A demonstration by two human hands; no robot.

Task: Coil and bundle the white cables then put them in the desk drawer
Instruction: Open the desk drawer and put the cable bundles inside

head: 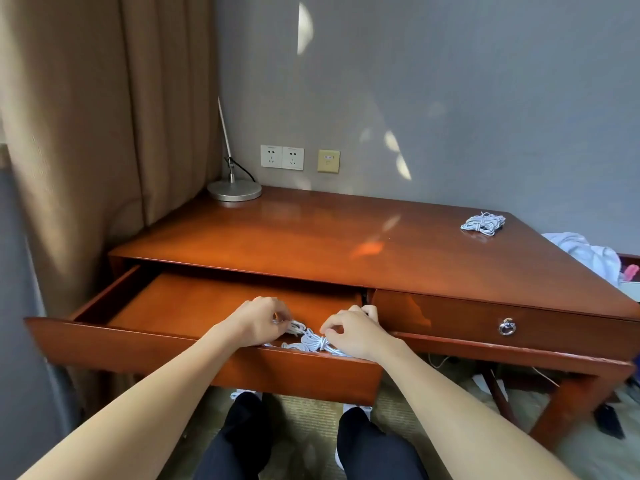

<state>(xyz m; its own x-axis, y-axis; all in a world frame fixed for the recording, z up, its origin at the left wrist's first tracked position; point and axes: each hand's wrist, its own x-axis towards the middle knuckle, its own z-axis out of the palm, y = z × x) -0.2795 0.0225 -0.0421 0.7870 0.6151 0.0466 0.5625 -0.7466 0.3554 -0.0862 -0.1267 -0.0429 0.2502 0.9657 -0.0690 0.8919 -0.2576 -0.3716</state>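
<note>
The left hand and right hand each pinch an end of a cable bundle lying crosswise inside the open drawer near its front, while a second bundle lies on the desk, far right, nearer the right hand.

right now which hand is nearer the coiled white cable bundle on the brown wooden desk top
The right. The right hand is over the open brown wooden drawer, left of and nearer the camera than the coiled white cable bundle; the left hand is farther left.
</note>
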